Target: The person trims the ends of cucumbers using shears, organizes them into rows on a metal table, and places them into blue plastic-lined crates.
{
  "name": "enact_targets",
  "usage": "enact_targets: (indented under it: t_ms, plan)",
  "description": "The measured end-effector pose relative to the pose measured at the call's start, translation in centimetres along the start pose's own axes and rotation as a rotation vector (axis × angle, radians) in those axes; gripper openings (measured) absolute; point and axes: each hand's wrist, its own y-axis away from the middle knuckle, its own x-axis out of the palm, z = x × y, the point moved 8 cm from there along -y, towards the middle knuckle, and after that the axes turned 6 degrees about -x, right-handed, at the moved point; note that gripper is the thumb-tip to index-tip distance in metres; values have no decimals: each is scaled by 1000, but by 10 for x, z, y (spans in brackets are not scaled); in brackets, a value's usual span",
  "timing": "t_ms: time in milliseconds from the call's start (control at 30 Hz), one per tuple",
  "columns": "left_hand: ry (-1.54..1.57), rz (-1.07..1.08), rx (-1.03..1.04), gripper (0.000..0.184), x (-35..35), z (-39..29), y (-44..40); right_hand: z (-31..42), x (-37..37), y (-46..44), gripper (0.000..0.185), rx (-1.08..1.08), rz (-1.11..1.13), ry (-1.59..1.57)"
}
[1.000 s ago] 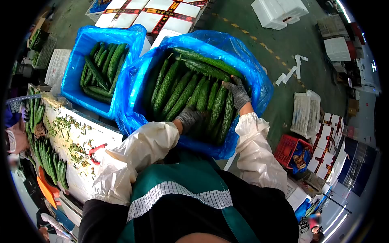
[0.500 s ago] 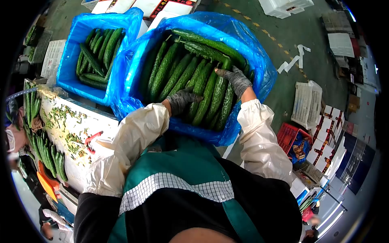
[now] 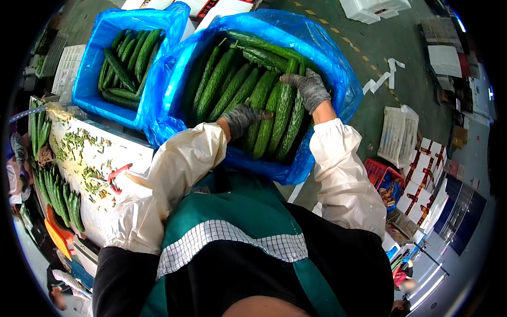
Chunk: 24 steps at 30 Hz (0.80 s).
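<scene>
Hands [image 3: 309, 89] in grey gloves [image 3: 240, 120]; cream sleeve covers [image 3: 340, 169]; green apron [image 3: 240, 211], checked band [image 3: 203, 235]; black top [image 3: 346, 264].

Cucumbers [image 3: 284, 108] in bin [image 3: 259, 168], table [image 3: 132, 158] to its left

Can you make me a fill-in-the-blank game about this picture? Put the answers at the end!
1. The gloves on the left hand and right hand are coloured ____.
2. Of the two blue-lined bins, both hands reach into the one on the picture's ____ side.
3. The cucumbers inside those bins are coloured ____.
4. The tool on the white table has a handle coloured ____.

Missing words: grey; right; green; red.
</scene>
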Motion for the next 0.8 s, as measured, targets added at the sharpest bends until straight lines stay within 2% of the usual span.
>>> enact_targets:
  t_ms: [33, 100, 167, 233, 333, 467, 567, 600, 633, 667, 700, 767, 800]
  plan:
    - [0, 0, 2, 51, 2, -1, 5, 2, 0, -3, 59, -11, -7, -39]
    - [246, 116, -1, 51, 12, -8, 22, 19, 3, -3, 60, -69, 56, -111]
    - [261, 139, 34, 52, 15, -19, 37, 44, -2, -1, 60, -169, -30, -43]
    - [277, 165, 71, 53, 14, -27, 48, 57, 0, 3, 59, -150, -4, -103]
    - [358, 348, 143, 56, 19, -44, 68, 57, 8, -8, 54, -55, 86, -219]
    - [299, 300, 248, 57, -8, -55, 90, 105, 32, 16, 41, -141, 34, -367]
    - [266, 249, 359, 54, -31, -67, 133, 117, 69, 0, 39, -175, 162, -420]
    - [268, 180, 372, 52, -37, -71, 151, 90, 77, -29, 36, -64, 96, -444]
    - [274, 93, 392, 51, -50, -72, 175, 116, 94, -15, 32, -148, 127, -355]
    - [313, 75, 393, 50, -67, -65, 189, 145, 124, 9, 31, -125, 278, -497]
    - [292, 45, 527, 50, -84, -65, 210, 169, 159, 33, 30, -92, 445, -629]
    - [317, 37, 766, 51, -105, -67, 266, 186, 212, 41, 39, -141, 503, -631]
    - [289, 7, 736, 51, -124, -56, 294, 192, 241, 44, 33, -89, 537, -517]
